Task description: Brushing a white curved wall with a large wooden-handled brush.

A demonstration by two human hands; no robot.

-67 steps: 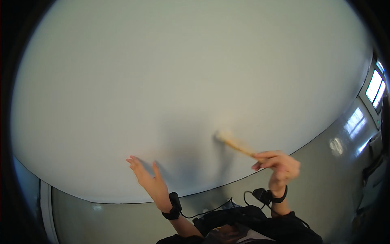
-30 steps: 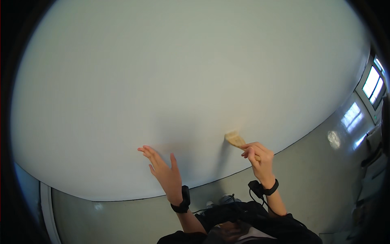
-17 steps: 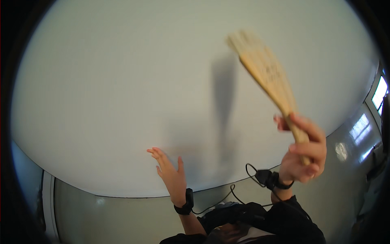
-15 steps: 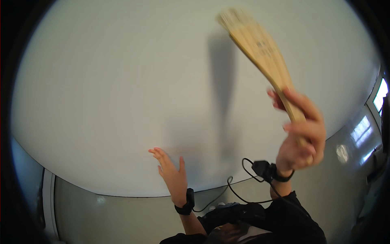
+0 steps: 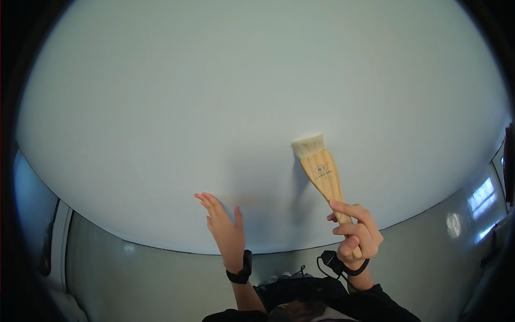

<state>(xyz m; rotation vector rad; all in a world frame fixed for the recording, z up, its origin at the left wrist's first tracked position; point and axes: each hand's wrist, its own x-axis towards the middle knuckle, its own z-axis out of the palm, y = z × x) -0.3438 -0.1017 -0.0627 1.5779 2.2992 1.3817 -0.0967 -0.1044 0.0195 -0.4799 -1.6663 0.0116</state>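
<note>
Head view: wide white surface (image 5: pixel 161 102) fills most of it, grey-green floor (image 5: pixel 161 273) past its near edge. Can't tell if the surface is flat or upright.

Landmark = flat wooden brush (image 5: pixel 324 174): over the white surface, pale bristles (image 5: pixel 310 145) pointing away from the person, tilted slightly left. Shadow falls just left of it; can't confirm the bristles touch.

Right hand (image 5: pixel 359 231), near end of the brush: fingers gripping the narrow handle (image 5: pixel 343 218). Left hand (image 5: pixel 225 228), left of the brush and nearer the person: fingers extended, thumb apart, nothing held. Contact with the surface unclear.

Cable (image 5: pixel 320 264) by the right wrist, on the person's side of the brush. I'd route it clear of the bristles.

Handling, my read: light grip, full bristle width square to the surface, even pressure, wrist loose. Pressing hard would likely splay the bristles. Left fingers should stay out of the brush's path.
</note>
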